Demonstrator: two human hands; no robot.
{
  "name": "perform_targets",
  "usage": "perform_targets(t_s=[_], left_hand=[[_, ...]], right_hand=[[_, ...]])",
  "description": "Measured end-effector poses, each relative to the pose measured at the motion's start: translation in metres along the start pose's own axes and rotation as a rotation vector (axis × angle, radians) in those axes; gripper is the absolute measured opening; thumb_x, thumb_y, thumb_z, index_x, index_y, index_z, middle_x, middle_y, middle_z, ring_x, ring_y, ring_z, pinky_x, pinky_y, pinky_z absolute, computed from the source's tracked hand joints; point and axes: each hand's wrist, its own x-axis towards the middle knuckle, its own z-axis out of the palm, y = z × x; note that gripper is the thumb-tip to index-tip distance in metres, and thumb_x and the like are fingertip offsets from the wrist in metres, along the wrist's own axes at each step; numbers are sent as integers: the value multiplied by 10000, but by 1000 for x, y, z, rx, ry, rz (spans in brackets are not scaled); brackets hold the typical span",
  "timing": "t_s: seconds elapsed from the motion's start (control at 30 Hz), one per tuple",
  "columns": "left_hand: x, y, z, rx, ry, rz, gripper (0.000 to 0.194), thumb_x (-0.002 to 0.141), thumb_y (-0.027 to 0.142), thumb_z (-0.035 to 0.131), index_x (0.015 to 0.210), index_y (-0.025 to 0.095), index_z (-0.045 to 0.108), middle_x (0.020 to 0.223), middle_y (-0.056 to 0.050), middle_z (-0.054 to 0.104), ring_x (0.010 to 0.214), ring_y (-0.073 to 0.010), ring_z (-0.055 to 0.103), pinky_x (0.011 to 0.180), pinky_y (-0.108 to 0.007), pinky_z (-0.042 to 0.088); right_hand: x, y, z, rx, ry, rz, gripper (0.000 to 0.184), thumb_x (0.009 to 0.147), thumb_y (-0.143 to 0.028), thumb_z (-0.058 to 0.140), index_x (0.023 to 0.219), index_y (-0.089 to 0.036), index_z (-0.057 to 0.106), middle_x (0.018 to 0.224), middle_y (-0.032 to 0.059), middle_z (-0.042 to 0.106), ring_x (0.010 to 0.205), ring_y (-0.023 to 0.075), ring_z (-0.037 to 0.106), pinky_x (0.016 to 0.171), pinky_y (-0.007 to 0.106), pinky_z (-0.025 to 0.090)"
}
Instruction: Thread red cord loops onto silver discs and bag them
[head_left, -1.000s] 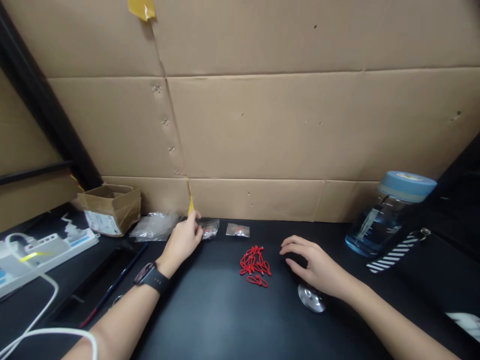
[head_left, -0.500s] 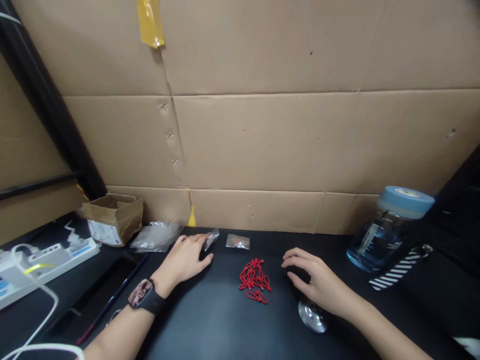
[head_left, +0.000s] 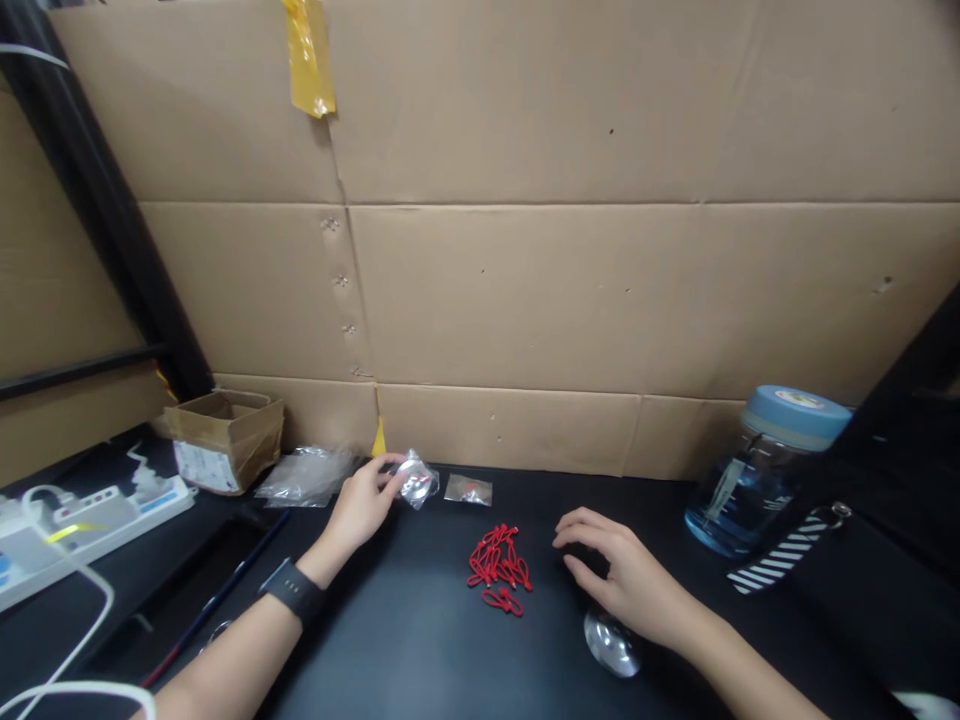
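My left hand (head_left: 367, 500), a dark watch on its wrist, pinches the edge of a small clear plastic bag (head_left: 416, 480) that looks to hold a shiny round silvery thing. To its right lies a second small clear packet (head_left: 468, 490) with something reddish in it. Several red cord loops (head_left: 500, 557) are heaped on the black table, one of them (head_left: 502, 601) a little nearer to me. My right hand (head_left: 619, 570) rests right of the heap with thumb and fingers apart and nothing between them. Partly under its heel side sits a shiny silvery round dish-like piece (head_left: 611, 643).
Clear plastic bags (head_left: 306, 477) and an open cardboard box (head_left: 229, 440) stand back left. A white power strip (head_left: 97, 530) with cables runs along the left. A blue-lidded water bottle (head_left: 765, 470) with a striped strap is at right. Cardboard (head_left: 525, 300) walls the back.
My left hand has turned and lifted the small bag, so its round silvery content now shows. The right hand has hardly moved. The whole view has shifted slightly.
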Motion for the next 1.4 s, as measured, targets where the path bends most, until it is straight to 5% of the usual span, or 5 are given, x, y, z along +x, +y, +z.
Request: perform_targets(t_s=[0.17,0.57,1.0,1.17,1.4], left_hand=[[-3,4,-2,296,13,0,321,976,393,502,1242,225,567,791,-36,759,796,-277,746,723,-342,501],[-12,1,-10,428,-124,366,487,893,217,524,1378,251,558,1520,-111,538,1407,-283,490,1123,-459,379],[-15,18,-12,492,-103,267,357,1042,365,413,1224,220,684,1219,-147,733,1161,-302,640,1017,-461,359],[-14,15,-9,476,-146,310,497,972,469,545,1429,275,538,1422,-134,634,1292,-320,572,1036,-472,363],[-25,27,-12,570,-117,252,412,948,499,540,1169,188,692,1095,-166,757,1114,-352,656,984,-472,381]], right_hand=[[-2,2,1,18,20,-11,174,941,-174,563,1014,-251,701,1110,70,680,1023,214,679,933,351,539],[-6,2,10,-1,150,-75,178,958,-171,517,947,-236,682,1004,75,688,927,214,680,846,348,550],[9,-6,-6,-118,320,12,192,929,-243,545,905,-196,729,945,75,732,828,208,697,739,331,553],[28,-72,33,1,317,-5,176,907,-177,564,905,-202,738,931,57,734,817,180,684,724,285,517],[62,-104,104,65,310,-39,228,820,-33,598,903,-185,746,901,49,714,767,162,653,748,276,519]])
